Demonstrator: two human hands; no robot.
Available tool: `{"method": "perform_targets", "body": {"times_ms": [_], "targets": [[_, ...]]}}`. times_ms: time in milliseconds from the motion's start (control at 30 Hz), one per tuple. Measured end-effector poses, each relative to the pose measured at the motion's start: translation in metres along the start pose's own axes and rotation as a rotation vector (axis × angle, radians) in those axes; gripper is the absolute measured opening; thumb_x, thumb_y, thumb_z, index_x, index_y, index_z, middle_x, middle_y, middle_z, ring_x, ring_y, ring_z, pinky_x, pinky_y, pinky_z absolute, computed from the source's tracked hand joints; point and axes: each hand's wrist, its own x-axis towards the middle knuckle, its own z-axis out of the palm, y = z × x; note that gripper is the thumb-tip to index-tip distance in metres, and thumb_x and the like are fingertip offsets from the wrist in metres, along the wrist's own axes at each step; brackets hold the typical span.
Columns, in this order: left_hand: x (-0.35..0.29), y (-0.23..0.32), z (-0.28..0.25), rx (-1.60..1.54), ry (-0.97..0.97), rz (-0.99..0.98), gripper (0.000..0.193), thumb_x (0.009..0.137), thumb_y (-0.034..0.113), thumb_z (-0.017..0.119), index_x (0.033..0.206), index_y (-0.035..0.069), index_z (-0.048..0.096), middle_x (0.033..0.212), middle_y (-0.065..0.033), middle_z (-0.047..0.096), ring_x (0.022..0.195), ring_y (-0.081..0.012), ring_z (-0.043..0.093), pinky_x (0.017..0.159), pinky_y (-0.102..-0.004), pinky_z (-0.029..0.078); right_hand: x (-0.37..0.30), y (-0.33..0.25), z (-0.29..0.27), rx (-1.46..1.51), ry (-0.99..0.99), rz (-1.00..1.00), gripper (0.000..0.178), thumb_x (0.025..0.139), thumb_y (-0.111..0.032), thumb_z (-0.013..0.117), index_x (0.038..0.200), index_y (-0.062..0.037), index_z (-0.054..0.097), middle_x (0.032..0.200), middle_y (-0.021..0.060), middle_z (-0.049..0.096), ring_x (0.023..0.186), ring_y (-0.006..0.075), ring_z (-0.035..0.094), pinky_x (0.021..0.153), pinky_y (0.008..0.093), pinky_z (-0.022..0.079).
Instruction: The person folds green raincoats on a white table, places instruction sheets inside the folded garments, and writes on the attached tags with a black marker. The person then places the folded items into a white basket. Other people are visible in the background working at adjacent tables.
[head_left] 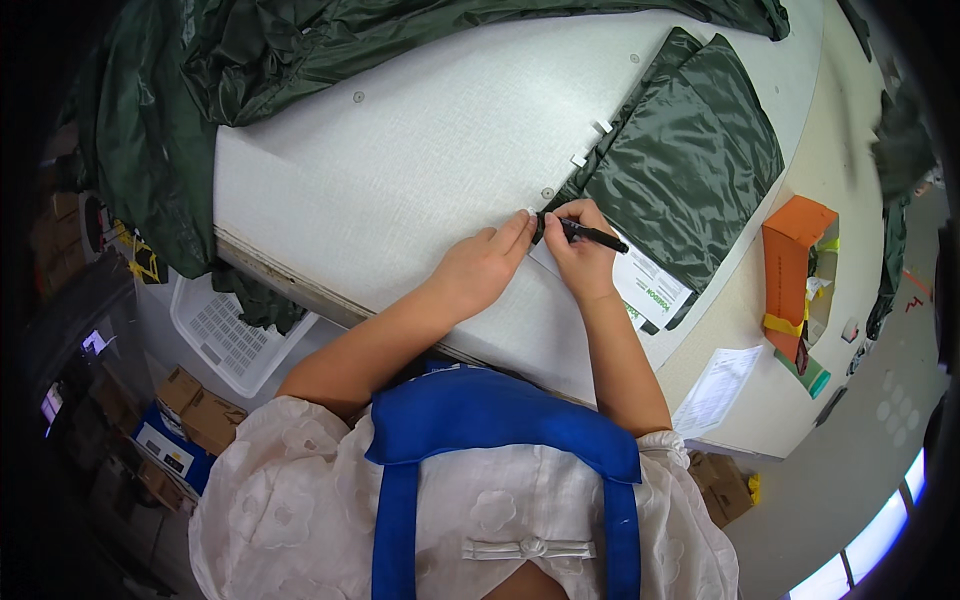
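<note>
My right hand [583,250] is closed around a black marker pen [597,236], its tip end pointing toward my left fingertips. Fingers pressed together, my left hand [478,270] pinches what looks like a small white label at the near left corner of a folded dark green garment stack [690,150]. Two more white labels [602,127] stick out along the stack's left edge. Partly under my right hand and wrist lies a white printed card [648,285] on the green fabric. The pen tip and most of the pinched label are hidden by my fingers.
More dark green fabric [270,60] drapes over the far and left edges of the white table [400,170]. To the right stand an orange box [795,250] and a printed paper sheet [718,388]. A white plastic basket [235,335] is below the table's left edge, near cardboard boxes [205,410].
</note>
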Motion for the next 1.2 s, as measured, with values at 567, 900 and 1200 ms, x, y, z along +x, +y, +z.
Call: {"method": "perform_targets", "body": {"times_ms": [567, 900, 1200], "targets": [[0.079, -0.007, -0.004, -0.029, 0.024, -0.019, 0.041, 0.081, 0.004, 0.051, 0.121, -0.001, 0.050, 0.094, -0.0116, 0.048, 0.070, -0.0242, 0.059, 0.059, -0.0348, 0.051, 0.062, 0.013, -0.028, 0.103, 0.133, -0.012, 0.012, 0.079, -0.007, 0.066, 0.078, -0.0012, 0.056, 0.063, 0.0000, 0.052, 0.055, 0.0058, 0.043, 0.050, 0.0221, 0.037], [0.080, -0.009, -0.002, -0.008, 0.023, -0.014, 0.044, 0.079, 0.003, 0.052, 0.123, -0.001, 0.050, 0.089, -0.0107, 0.047, 0.067, -0.0233, 0.057, 0.057, -0.0343, 0.049, 0.062, 0.018, -0.028, 0.116, 0.106, -0.012, 0.012, 0.079, -0.006, 0.066, 0.078, -0.0017, 0.055, 0.064, -0.0005, 0.052, 0.056, 0.0056, 0.043, 0.051, 0.0218, 0.037], [0.117, -0.009, -0.016, -0.035, 0.049, 0.003, 0.050, 0.077, 0.000, 0.052, 0.127, 0.006, 0.049, 0.090, -0.0120, 0.048, 0.069, -0.0242, 0.058, 0.059, -0.0336, 0.050, 0.093, 0.023, -0.044, 0.303, 0.289, -0.023, 0.012, 0.083, -0.007, 0.065, 0.083, -0.0016, 0.054, 0.073, 0.0004, 0.053, 0.063, 0.0055, 0.045, 0.057, 0.0202, 0.039]]}}
